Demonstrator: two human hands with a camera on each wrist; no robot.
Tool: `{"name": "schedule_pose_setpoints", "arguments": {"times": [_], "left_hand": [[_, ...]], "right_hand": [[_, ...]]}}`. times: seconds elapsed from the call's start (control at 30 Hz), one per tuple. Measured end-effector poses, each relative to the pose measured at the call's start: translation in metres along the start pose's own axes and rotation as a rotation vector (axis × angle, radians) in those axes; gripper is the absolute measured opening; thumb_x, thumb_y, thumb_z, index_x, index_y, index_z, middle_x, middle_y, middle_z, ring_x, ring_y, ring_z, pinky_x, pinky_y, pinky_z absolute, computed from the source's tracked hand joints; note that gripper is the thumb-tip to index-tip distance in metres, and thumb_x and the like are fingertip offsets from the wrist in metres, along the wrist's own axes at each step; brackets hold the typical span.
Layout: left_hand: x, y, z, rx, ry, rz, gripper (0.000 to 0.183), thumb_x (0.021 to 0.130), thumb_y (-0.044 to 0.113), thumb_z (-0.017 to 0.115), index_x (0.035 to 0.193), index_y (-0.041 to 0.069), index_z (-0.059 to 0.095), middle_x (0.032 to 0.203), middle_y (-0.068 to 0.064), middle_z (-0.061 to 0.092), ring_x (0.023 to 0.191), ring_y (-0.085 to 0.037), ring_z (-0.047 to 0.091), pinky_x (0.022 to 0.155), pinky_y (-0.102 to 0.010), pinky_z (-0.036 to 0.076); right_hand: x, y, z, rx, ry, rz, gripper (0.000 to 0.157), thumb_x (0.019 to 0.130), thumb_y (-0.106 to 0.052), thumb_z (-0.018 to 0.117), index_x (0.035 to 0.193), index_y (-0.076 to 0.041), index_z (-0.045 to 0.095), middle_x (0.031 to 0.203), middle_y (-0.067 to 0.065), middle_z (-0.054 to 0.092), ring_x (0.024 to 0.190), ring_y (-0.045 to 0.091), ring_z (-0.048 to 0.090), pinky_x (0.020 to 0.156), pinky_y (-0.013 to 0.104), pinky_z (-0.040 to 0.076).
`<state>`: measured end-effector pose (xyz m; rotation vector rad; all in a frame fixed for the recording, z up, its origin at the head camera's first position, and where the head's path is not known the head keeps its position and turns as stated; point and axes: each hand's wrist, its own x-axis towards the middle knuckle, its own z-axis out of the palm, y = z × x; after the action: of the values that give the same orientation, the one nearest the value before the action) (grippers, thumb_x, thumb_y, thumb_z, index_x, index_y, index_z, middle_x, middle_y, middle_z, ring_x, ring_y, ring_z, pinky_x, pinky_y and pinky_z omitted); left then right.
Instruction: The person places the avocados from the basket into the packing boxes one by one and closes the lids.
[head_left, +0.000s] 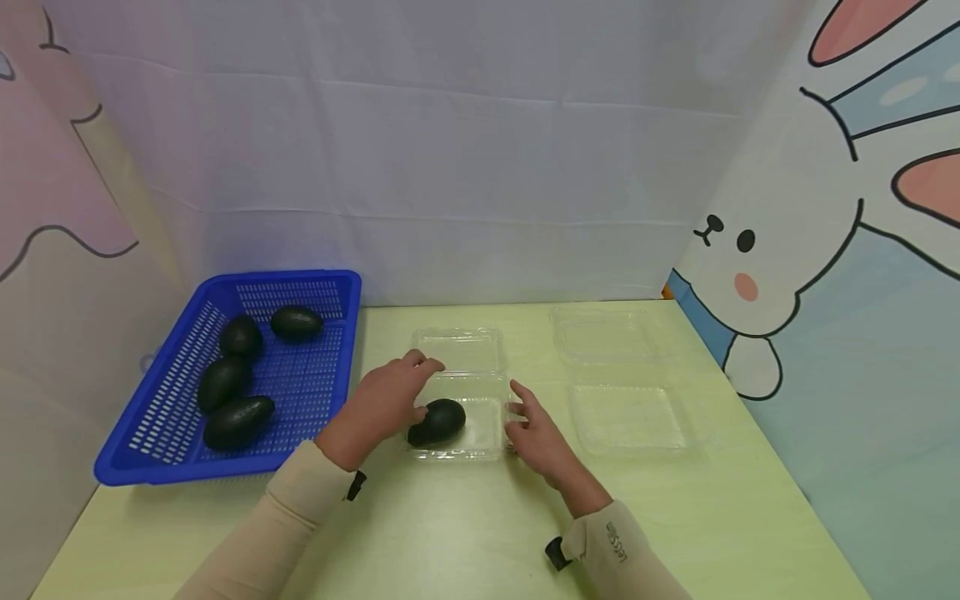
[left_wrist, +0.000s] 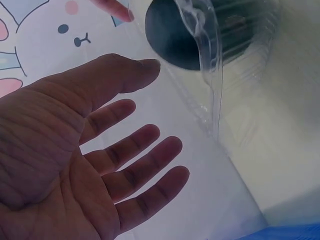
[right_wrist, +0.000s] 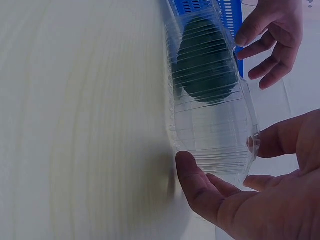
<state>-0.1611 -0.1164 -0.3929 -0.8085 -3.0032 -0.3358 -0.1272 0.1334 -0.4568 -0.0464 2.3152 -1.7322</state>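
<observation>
In the head view, a dark green avocado (head_left: 438,422) lies on its side in the near half of an open clear plastic clamshell container (head_left: 483,417) at the centre of the frame. The left hand (head_left: 386,400) reaches over the container's left side, thumb just beside the avocado, while the right hand (head_left: 540,437) is at its right edge. A second clear clamshell container (head_left: 630,417) lies open to the right on the pale wooden table (head_left: 750,500). At left, a blue plastic basket (head_left: 187,473) holds four more avocados (head_left: 238,423); a rabbit-printed cloth (head_left: 795,317) fills the right of the frame. In the left wrist view, the left hand's thumb and fingers are spread loosely and grasp nothing; the avocado shows at upper centre, partly behind the clear plastic. In the right wrist view, the avocado is seen through the container's ribbed wall at upper centre. The right hand, lower right, has its digits apart, loosely bent around the container's near end; I cannot tell how firmly they touch it. The left hand appears at upper right, near the container's far end.
</observation>
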Motion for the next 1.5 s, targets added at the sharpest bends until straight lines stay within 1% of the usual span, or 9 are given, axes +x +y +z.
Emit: {"name": "schedule_pose_setpoints", "arguments": {"times": [0.2,0.5,0.63,0.8,1.0,1.13,1.33,1.43,1.5], "left_hand": [[0.0,-0.006,-0.009,-0.009,0.008,-0.015,0.065,0.081,0.013,0.088,0.139,0.004,0.059,0.124,-0.017,0.061,0.092,-0.029,0.067,0.068,-0.038,0.057],[-0.001,-0.021,-0.022,0.005,0.098,0.017,0.063,0.081,0.013,0.088,0.136,0.001,0.061,0.119,-0.018,0.063,0.083,-0.028,0.065,0.066,-0.039,0.056],[0.001,-0.025,-0.033,0.016,0.095,0.001,0.061,0.082,0.014,0.087,0.136,0.001,0.061,0.119,-0.019,0.062,0.08,-0.027,0.064,0.064,-0.039,0.057],[0.001,-0.028,-0.048,0.004,0.085,-0.016,0.061,0.084,0.014,0.086,0.137,-0.001,0.06,0.122,-0.021,0.062,0.08,-0.028,0.065,0.067,-0.042,0.057],[-0.001,-0.035,-0.063,0.009,0.076,-0.064,0.063,0.086,0.015,0.084,0.141,0.0,0.057,0.128,-0.022,0.06,0.093,-0.034,0.068,0.083,-0.049,0.057],[-0.002,-0.042,-0.071,0.005,0.058,-0.098,0.064,0.088,0.017,0.083,0.143,0.0,0.055,0.132,-0.023,0.058,0.094,-0.034,0.068,0.084,-0.05,0.057],[-0.001,-0.06,-0.079,-0.008,0.019,-0.177,0.067,0.09,0.017,0.082,0.147,0.002,0.051,0.133,-0.023,0.056,0.091,-0.031,0.067,0.08,-0.049,0.058],[0.001,-0.071,-0.081,0.012,0.018,-0.194,0.067,0.09,0.017,0.081,0.148,0.001,0.051,0.135,-0.026,0.053,0.094,-0.035,0.066,0.08,-0.051,0.057],[0.001,-0.078,-0.082,0.019,0.022,-0.203,0.067,0.09,0.016,0.081,0.148,0.0,0.051,0.139,-0.028,0.051,0.104,-0.041,0.063,0.084,-0.055,0.056]], "right_hand": [[-0.001,-0.001,0.0,0.007,0.001,-0.005,0.067,0.1,0.002,0.048,0.163,-0.007,0.026,0.151,0.034,0.041,0.124,0.042,0.056,0.079,0.042,0.055],[0.001,0.001,-0.001,-0.008,-0.004,-0.001,0.067,0.101,0.001,0.047,0.163,-0.007,0.024,0.152,0.033,0.04,0.125,0.042,0.055,0.08,0.042,0.054],[0.002,0.002,-0.001,-0.015,-0.001,-0.001,0.067,0.101,0.001,0.047,0.163,-0.007,0.024,0.152,0.033,0.041,0.124,0.042,0.055,0.08,0.043,0.054],[0.002,0.003,-0.001,-0.019,0.002,-0.003,0.067,0.1,0.002,0.047,0.163,-0.006,0.025,0.151,0.033,0.042,0.123,0.041,0.056,0.08,0.043,0.055],[0.002,0.002,0.0,-0.008,0.002,0.0,0.067,0.1,0.002,0.048,0.163,-0.007,0.025,0.151,0.033,0.042,0.123,0.041,0.056,0.08,0.043,0.055],[0.002,0.002,0.0,-0.006,0.002,0.001,0.067,0.1,0.002,0.048,0.163,-0.007,0.025,0.151,0.032,0.042,0.125,0.042,0.056,0.081,0.043,0.056],[0.002,0.003,0.0,-0.002,-0.004,-0.003,0.068,0.1,0.002,0.047,0.163,-0.007,0.024,0.151,0.032,0.042,0.122,0.041,0.056,0.08,0.042,0.054],[0.002,0.003,0.001,-0.001,-0.005,-0.001,0.068,0.1,0.002,0.047,0.163,-0.007,0.025,0.151,0.033,0.042,0.122,0.04,0.056,0.08,0.042,0.054],[0.002,0.003,0.001,-0.005,-0.003,-0.002,0.068,0.1,0.002,0.047,0.163,-0.007,0.025,0.151,0.033,0.042,0.122,0.04,0.056,0.08,0.042,0.054]]}}
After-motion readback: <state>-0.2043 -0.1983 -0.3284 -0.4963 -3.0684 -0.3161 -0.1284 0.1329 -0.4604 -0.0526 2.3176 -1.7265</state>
